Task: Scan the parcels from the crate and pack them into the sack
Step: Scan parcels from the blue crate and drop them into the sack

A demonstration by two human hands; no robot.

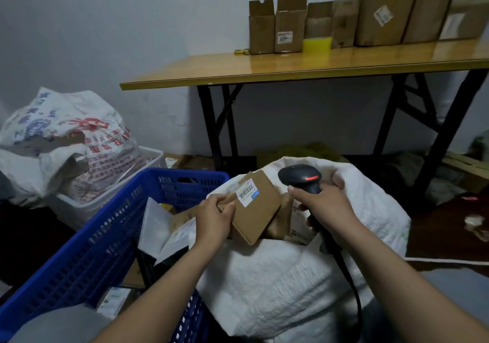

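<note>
table (pixel 291 68): open cardboard boxes (pixel 370 17), yellow block (pixel 317 44) | floor (pixel 439 236): blue crate (pixel 79 258), white sack (pixel 277 289), white basket (pixel 87 206)

Counted one flat brown cardboard parcel with a barcode label (pixel 255 211), raised; at least one more brown parcel (pixel 277 226) lay in the sack mouth. White woven sacks numbered two: plain sack (pixel 277 284), printed sack (pixel 66 136). One black handheld scanner (pixel 301 181). One blue slatted plastic crate (pixel 87 252); parcels inside were too jumbled to count. One white plastic basket (pixel 90 206). One wood-topped folding table (pixel 264 68) carried about seven open brown cardboard boxes (pixel 262 29), the far ones blurred
</note>
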